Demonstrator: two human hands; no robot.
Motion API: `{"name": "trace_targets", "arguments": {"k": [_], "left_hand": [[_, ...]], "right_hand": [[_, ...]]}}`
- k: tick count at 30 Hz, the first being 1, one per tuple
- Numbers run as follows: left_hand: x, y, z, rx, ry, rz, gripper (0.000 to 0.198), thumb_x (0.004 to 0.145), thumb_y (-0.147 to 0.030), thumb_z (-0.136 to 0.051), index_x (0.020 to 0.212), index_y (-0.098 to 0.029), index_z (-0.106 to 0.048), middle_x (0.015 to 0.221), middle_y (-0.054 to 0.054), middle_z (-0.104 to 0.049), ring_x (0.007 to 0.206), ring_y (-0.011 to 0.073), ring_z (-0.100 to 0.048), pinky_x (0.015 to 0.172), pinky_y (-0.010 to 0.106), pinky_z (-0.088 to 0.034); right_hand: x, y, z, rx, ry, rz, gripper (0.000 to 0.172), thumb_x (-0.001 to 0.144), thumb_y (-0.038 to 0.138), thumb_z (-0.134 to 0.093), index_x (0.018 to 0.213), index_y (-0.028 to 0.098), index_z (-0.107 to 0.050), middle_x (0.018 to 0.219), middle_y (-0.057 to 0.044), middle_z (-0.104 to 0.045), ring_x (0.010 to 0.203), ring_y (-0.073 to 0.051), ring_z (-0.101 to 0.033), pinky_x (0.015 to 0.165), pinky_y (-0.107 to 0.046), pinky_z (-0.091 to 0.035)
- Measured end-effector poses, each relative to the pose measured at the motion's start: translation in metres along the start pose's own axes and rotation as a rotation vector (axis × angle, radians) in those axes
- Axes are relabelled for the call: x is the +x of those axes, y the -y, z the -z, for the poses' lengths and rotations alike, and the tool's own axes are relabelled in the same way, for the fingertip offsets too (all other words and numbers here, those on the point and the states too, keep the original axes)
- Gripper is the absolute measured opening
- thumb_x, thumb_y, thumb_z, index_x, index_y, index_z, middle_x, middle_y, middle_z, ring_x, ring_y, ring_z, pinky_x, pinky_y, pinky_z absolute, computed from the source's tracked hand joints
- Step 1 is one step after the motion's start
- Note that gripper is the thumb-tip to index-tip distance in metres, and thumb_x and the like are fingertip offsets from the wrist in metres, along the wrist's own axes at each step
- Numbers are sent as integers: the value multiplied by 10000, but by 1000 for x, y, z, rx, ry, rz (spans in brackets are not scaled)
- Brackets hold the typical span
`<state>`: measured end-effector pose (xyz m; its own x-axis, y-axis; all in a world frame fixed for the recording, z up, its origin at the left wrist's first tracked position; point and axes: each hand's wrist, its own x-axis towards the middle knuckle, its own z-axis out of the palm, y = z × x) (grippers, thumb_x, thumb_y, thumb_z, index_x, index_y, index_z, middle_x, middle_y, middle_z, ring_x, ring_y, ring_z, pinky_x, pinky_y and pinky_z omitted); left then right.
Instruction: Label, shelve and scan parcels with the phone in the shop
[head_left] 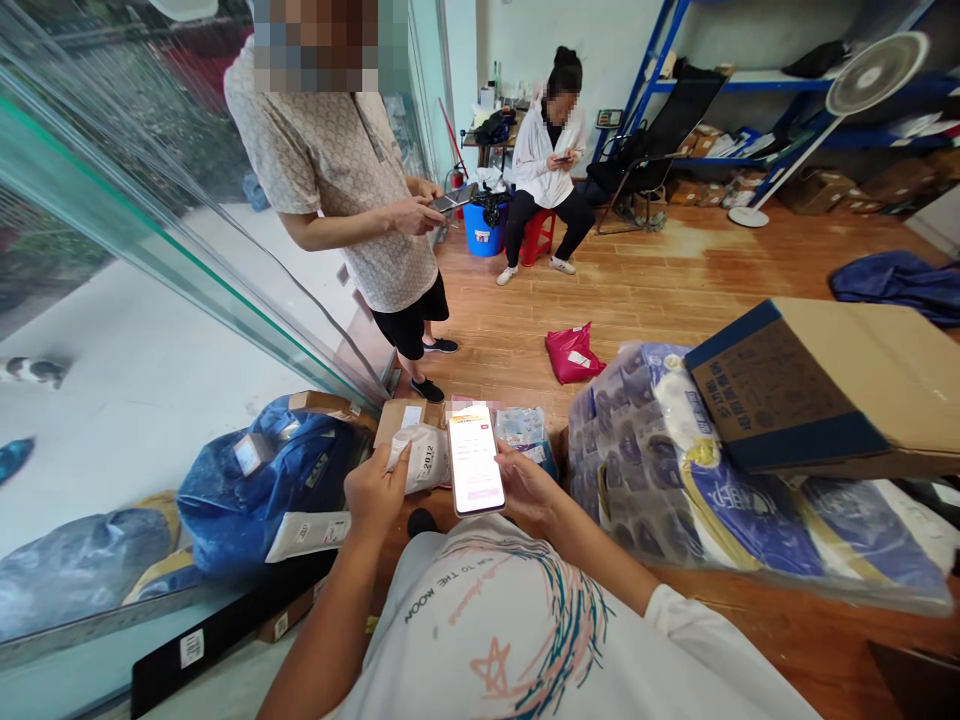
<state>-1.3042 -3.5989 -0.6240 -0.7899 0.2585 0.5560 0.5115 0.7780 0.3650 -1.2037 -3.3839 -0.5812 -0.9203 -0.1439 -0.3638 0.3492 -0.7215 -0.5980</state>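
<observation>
A smartphone [477, 462] with a bright, mostly white screen is in my right hand [525, 487], whose fingers wrap its right edge. My left hand [379, 487] pinches the left side of a white parcel bag [426, 458] printed "2012". The bag is just left of the phone, which may cover its right edge. Behind them lie a cardboard box [390, 415] and a clear plastic packet [520, 425]. Below my left hand, a white labelled mailer [309, 535] rests against a blue bag [262, 490].
One person [345, 190] stands ahead on the left, holding a phone. Another sits on a red stool [537, 238]. A magenta parcel [574, 354] lies on the floor. At right, a large carton [817, 390] rests on plastic-wrapped packs [637, 455]. A glass panel [187, 240] stands left.
</observation>
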Motion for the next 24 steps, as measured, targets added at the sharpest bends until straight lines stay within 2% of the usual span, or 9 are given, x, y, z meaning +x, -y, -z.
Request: {"name": "trace_targets", "arguments": {"k": [2,5,11,16,19,24], "left_hand": [[0,0,0,-5,-10,-7,353,876,-388,-529,634,-135,-486,493,-15,-415,461,75,-367,510,221,-234],[1,-1,0,9,-36,-36,347,871,-376,-540,627,-136,-482,484,-19,-399,455,75,-360,502,222,-230],[-1,-2,0,0,-38,-54,331,866,-362,-554,632,-137,-492,481,-25,-399,452,72,-366,500,226,-236],[-3,-1,-1,-8,-38,-48,321,863,-355,-560,637,-135,-499,488,-26,-400,458,69,-370,504,224,-239],[-3,-1,-1,-4,-41,-37,330,862,-350,-563,625,-134,-488,481,-30,-381,452,64,-350,499,225,-232],[-3,1,0,-9,-48,-36,313,859,-352,-566,639,-139,-498,490,-29,-377,477,71,-369,507,226,-238]], "right_hand": [[-1,-1,-3,-69,-42,24,564,648,214,-605,1189,275,-459,1204,-21,-563,894,-153,-618,734,-287,-525],[2,-4,-7,-147,-157,94,622,605,199,-636,1193,260,-443,1109,-33,-599,808,-151,-622,663,-257,-515],[10,-7,-7,-234,-281,207,496,641,358,-729,1057,191,-516,992,-35,-623,744,-107,-601,653,-213,-490],[13,-11,-5,-307,-387,198,528,604,431,-766,1014,179,-548,988,-51,-633,737,-118,-597,662,-231,-478],[13,-14,-3,-282,-359,187,535,613,437,-754,1034,187,-541,974,-44,-627,734,-115,-591,658,-225,-472],[8,-13,-2,-64,-246,169,409,687,355,-619,1058,225,-505,940,-6,-599,758,-112,-591,642,-202,-460]]}}
